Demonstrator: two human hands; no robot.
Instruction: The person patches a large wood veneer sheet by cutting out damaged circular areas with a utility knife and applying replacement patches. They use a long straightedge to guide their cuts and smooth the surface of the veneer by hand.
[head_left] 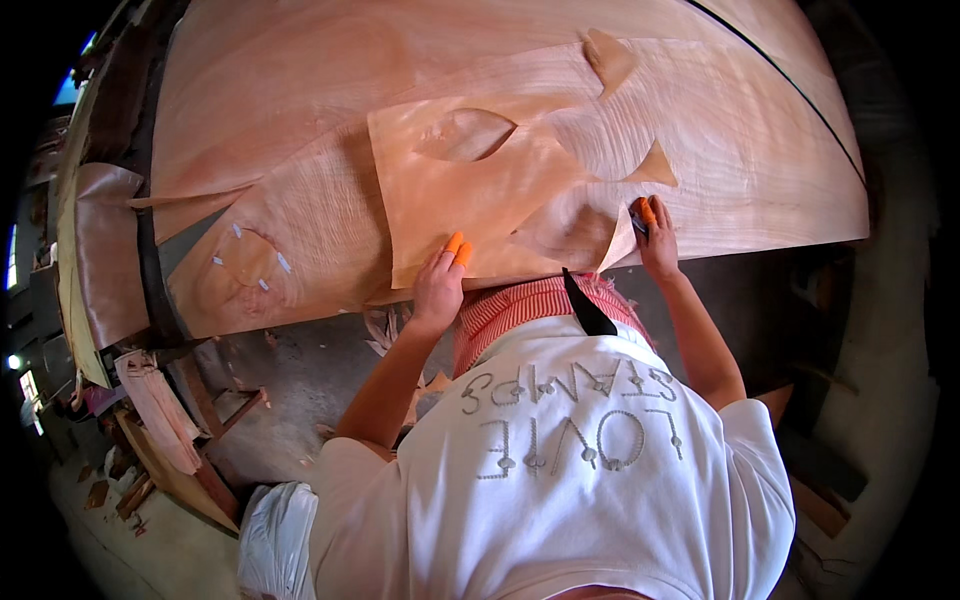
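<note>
My left hand (438,287) lies flat at the near edge of a loose, lighter wood veneer piece (470,215), orange covers on some fingertips. My right hand (657,243), also with orange fingertip covers, is closed on a small dark hand tool (639,217), mostly hidden by the fingers. That tool is beside the curled, pointed right edge of the loose piece. Holes and cut-outs with raised tips show in the loose piece, which rests on a larger veneer sheet (740,180). A curled veneer scrap (608,60) lies farther back.
A round veneer patch (250,258) is held by small pieces of white tape at the left. Dark straps (160,250) run along the stack's left side. Wood boards (175,470) and scraps are at lower left, near a white bag (277,540). Veneer shavings lie below the near edge.
</note>
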